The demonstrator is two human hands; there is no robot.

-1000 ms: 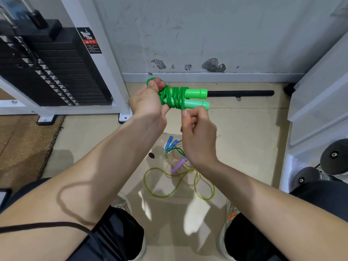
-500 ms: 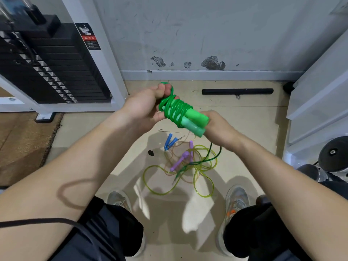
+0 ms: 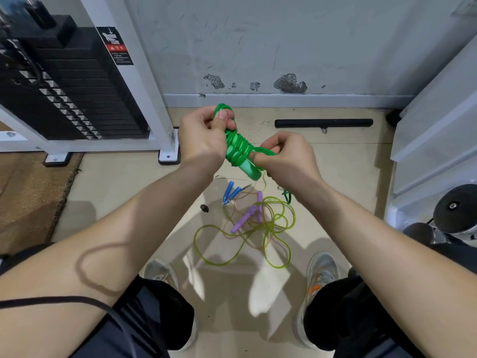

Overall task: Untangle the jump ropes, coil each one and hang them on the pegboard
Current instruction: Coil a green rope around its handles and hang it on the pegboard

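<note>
Wrapping green jump rope into a bundle: gripping its looped upper end in left hand, pinching the free cord in right hand. Holding long axis upper-left to lower-right, above tangled ropes on floor; feeding loose tail from the nearer right side.

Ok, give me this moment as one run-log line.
step: coiling green rope | left hand: grips loop end | right hand: pinches cord by handles | floor: other ropes tangled | pegboard: not in view
</note>
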